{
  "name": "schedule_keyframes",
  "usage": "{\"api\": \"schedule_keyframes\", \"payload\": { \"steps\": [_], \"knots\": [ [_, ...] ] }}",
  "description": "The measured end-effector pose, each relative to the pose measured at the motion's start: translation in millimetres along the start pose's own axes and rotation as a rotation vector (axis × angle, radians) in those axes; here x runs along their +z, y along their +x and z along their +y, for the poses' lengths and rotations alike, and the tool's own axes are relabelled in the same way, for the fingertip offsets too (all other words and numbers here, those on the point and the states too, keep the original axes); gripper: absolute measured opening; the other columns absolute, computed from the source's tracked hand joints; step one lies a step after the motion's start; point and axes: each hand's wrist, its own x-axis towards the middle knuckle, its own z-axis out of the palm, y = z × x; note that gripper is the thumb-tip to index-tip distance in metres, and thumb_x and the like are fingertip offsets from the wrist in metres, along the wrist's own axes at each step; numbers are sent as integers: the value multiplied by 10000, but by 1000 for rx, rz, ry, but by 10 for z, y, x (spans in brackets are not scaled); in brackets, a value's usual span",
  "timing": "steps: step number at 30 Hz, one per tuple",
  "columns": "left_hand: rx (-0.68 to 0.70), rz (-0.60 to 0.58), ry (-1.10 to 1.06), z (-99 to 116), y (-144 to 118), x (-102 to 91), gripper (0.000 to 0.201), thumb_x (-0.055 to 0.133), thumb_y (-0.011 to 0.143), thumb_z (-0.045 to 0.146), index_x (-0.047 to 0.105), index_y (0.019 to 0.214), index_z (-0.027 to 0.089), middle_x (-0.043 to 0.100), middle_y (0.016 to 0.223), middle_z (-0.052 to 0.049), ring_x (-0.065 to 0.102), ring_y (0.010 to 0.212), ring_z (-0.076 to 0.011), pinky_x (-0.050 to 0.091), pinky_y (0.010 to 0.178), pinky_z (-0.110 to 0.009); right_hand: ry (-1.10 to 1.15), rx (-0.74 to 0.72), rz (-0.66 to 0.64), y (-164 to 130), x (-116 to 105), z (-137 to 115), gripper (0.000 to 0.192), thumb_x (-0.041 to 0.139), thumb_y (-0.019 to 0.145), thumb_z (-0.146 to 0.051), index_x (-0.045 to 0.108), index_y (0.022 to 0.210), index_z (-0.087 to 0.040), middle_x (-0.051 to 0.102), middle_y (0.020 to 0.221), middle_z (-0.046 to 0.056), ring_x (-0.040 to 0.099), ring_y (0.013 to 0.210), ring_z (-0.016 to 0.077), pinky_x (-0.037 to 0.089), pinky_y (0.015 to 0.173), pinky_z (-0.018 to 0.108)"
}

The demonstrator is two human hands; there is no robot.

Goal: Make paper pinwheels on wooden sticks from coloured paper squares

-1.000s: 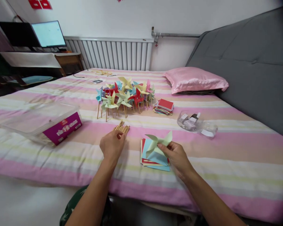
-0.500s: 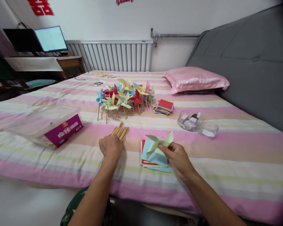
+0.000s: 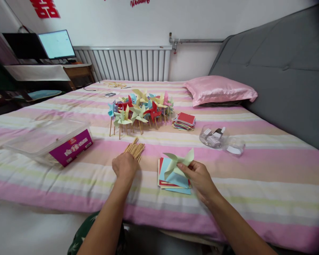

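Observation:
My right hand (image 3: 198,177) pinches a pale green folded paper pinwheel head (image 3: 179,161) above a stack of coloured paper squares (image 3: 172,179) on the striped bed. My left hand (image 3: 124,165) rests knuckles-up on the near end of a bundle of thin wooden sticks (image 3: 135,148), fingers curled over them. Whether it grips a stick is hidden. Farther back stands a cluster of finished pinwheels (image 3: 139,109) on sticks, in blue, red, yellow and green.
A clear plastic box with a purple label (image 3: 51,140) lies at the left. A second pile of paper squares (image 3: 184,121) and clear plastic containers (image 3: 220,140) sit to the right, a pink pillow (image 3: 219,90) behind them. A grey headboard (image 3: 279,71) bounds the right side.
My left hand slid back along the sticks and closed down over their near end. The view tilted up slightly. My right hand keeps the green pinwheel head in place.

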Motion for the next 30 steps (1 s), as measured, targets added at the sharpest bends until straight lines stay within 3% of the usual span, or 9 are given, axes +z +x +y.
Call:
{"api": "schedule_keyframes", "payload": {
  "steps": [6, 10, 13, 15, 18, 21, 24, 30],
  "knots": [
    [25, 28, -15, -14, -36, -30, 308, 458, 740, 274, 694, 792, 83, 686, 802, -206, 631, 797, -340, 413, 652, -382, 11, -9, -5, 6, 3, 7, 270, 750, 628, -343, 701, 794, -136, 704, 715, 35, 611, 642, 148, 456, 606, 249],
    [66, 133, -69, -37, -72, -32, 255, 467, 741, 274, 681, 750, 135, 685, 806, -165, 627, 806, -319, 410, 695, -389, 28, -33, 6, 3, 22, -19, 268, 763, 608, -334, 701, 779, -137, 701, 696, 29, 603, 627, 146, 450, 596, 249],
    [123, 216, -337, -53, -106, 14, 196, 511, 737, 301, 647, 738, 161, 676, 777, -105, 624, 778, -268, 421, 694, -352, 24, -54, 22, 10, 24, -41, 266, 767, 601, -341, 701, 762, -140, 694, 683, 21, 591, 604, 139, 442, 577, 246],
    [181, 202, -625, -42, -139, 56, 187, 540, 738, 336, 623, 736, 168, 657, 728, -65, 613, 705, -218, 430, 662, -316, 18, -67, 21, 20, 18, -49, 267, 764, 606, -347, 702, 773, -147, 692, 686, 16, 589, 603, 137, 441, 578, 244],
    [301, 58, -1062, 26, -220, 90, 198, 567, 739, 365, 572, 753, 167, 620, 674, -29, 586, 635, -165, 437, 618, -277, 19, -98, 20, 41, 6, -37, 284, 761, 612, -356, 701, 798, -151, 696, 713, 23, 594, 614, 145, 442, 585, 252],
    [398, -231, -1361, 132, -343, 70, 220, 582, 747, 376, 508, 772, 171, 584, 603, 5, 556, 566, -129, 429, 567, -250, 77, -114, -4, 63, -1, -14, 272, 764, 615, -347, 696, 792, -151, 693, 714, 28, 593, 612, 151, 443, 579, 258],
    [449, -414, -1481, 224, -475, 36, 266, 607, 738, 405, 502, 796, 166, 548, 586, 25, 491, 496, -95, 389, 501, -222, 194, -108, -47, 65, 1, -19, 230, 776, 608, -307, 696, 768, -164, 682, 685, 14, 582, 599, 137, 448, 579, 248],
    [498, -622, -1473, 289, -639, 29, 265, 563, 788, 410, 531, 835, 151, 442, 591, 50, 318, 459, -51, 227, 432, -187, 317, -82, -187, -5, 29, -107, 243, 789, 588, -311, 698, 773, -183, 684, 704, 24, 606, 639, 166, 489, 662, 310]
  ]
}}
